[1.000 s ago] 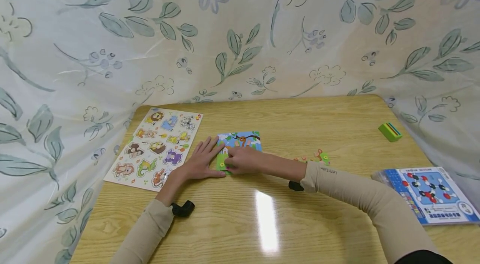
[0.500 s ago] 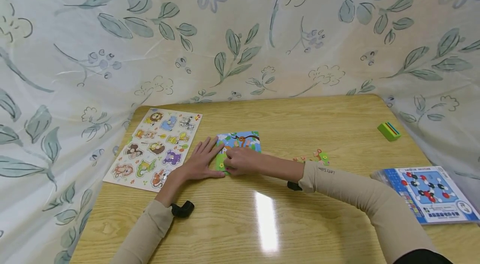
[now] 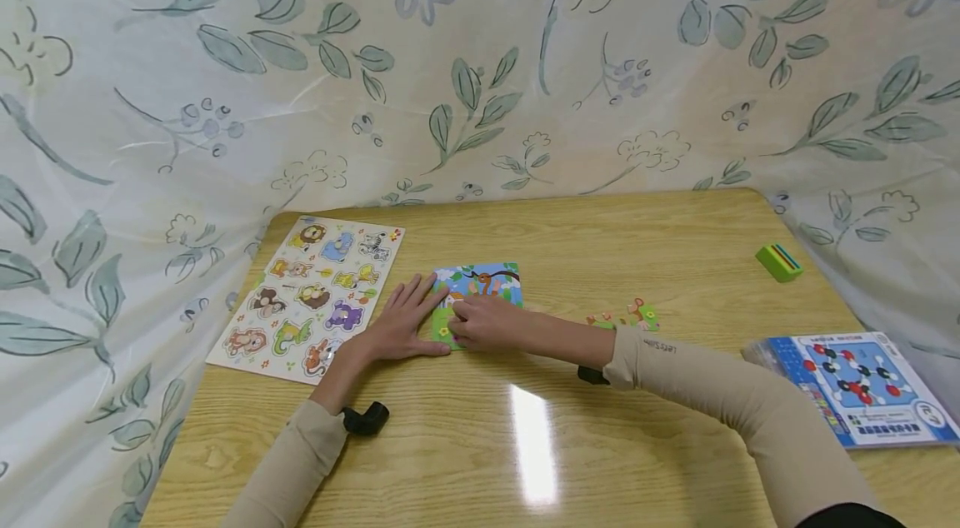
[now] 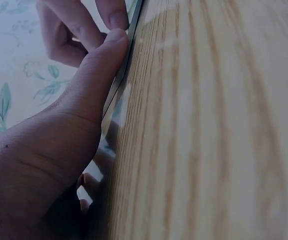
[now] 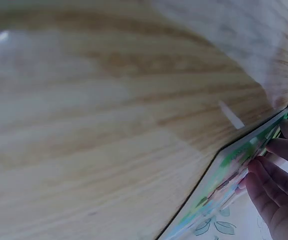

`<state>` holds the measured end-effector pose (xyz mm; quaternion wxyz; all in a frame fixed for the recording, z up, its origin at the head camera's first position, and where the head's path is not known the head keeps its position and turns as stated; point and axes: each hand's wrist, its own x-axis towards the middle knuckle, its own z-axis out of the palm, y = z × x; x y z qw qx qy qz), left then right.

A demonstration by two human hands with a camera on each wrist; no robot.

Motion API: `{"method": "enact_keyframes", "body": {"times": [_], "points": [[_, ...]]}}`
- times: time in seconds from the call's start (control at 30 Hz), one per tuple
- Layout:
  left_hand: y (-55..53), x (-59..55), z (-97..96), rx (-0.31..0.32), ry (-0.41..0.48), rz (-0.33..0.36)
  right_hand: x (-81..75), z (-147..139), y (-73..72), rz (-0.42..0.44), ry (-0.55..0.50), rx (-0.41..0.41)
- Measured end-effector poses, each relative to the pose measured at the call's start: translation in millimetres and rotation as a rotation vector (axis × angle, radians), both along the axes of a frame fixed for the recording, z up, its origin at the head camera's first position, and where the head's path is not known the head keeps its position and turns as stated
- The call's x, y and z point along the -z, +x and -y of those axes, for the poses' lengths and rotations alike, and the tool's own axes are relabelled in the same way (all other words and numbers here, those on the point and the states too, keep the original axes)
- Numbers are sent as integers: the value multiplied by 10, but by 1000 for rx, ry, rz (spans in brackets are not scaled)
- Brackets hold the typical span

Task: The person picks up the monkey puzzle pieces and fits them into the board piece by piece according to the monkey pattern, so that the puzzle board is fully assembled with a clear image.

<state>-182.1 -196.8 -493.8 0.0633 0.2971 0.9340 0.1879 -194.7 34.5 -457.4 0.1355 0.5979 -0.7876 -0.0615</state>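
A small picture puzzle board (image 3: 501, 271), blue at the top and green below, lies flat on the table. My left hand (image 3: 401, 328) rests at its left side with fingers spread; the left thumb (image 4: 103, 60) lies along the board's edge in the left wrist view. Over the board's middle, my right hand (image 3: 487, 322) has curled fingers, with fingertips (image 5: 256, 167) against its surface in the right wrist view. I cannot tell whether the right fingers pinch a piece. Part of the picture is hidden beneath the right hand.
A white board of animal pieces (image 3: 307, 295) lies to the left. Orange and green puzzle parts (image 3: 637, 313) lie partly behind the right forearm. Further right are a green block with colored stripes (image 3: 780, 263) and a blue-and-white package (image 3: 862, 386). A floral cloth (image 3: 480, 78) hangs behind the table.
Both hands stay at the puzzle board. The right hand's curled fingers shift only slightly over it; nothing else visibly moves.
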Motion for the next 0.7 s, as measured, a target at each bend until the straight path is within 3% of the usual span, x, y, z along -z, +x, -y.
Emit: {"method": "enact_keyframes", "body": {"times": [0.27,0.5,0.7], "points": [[-7,19,0,3,2,3,70,-38,-5,37,-40,2],[-36,65,-1,-18,0,18,105,-85,5,8,-58,-5],[-18,56,-22,-29,-1,13,32,-219,3,230,-58,43]]}}
